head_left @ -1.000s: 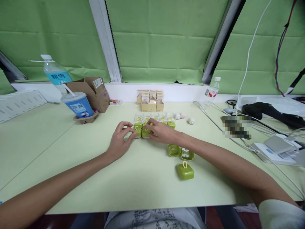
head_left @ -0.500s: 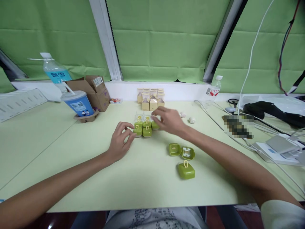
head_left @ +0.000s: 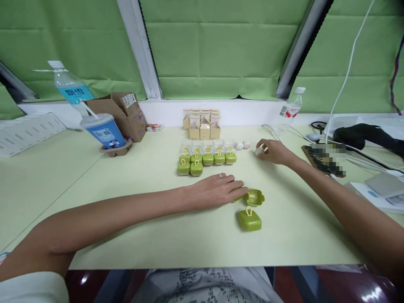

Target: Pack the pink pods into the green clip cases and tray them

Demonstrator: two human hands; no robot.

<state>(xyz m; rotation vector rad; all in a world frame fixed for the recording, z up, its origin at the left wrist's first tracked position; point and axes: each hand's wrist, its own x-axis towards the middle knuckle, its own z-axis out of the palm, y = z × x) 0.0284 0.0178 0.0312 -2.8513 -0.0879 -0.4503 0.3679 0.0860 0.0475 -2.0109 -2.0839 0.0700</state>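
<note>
My left hand stretches over the left half of an open green case, its fingers extended and touching it. Part of that half is hidden beneath them. Off to the right, my right hand pinches a small white roundish piece at the tabletop. Two similar pale pieces lie left of it. A closed green case with a yellow loop sits in front of the open one. Several more closed green cases stand in rows at mid-table, with clear plastic cups behind them.
Small cream boxes stand against the back ledge. At left are a blue drink cup in a carton holder, a cardboard box and a water bottle. Another bottle, cables and a white device occupy the right side.
Both hands have left the cluster of green cases. My left hand moved right onto the open case; my right hand moved right and took hold of a white piece. The view shifted slightly.
</note>
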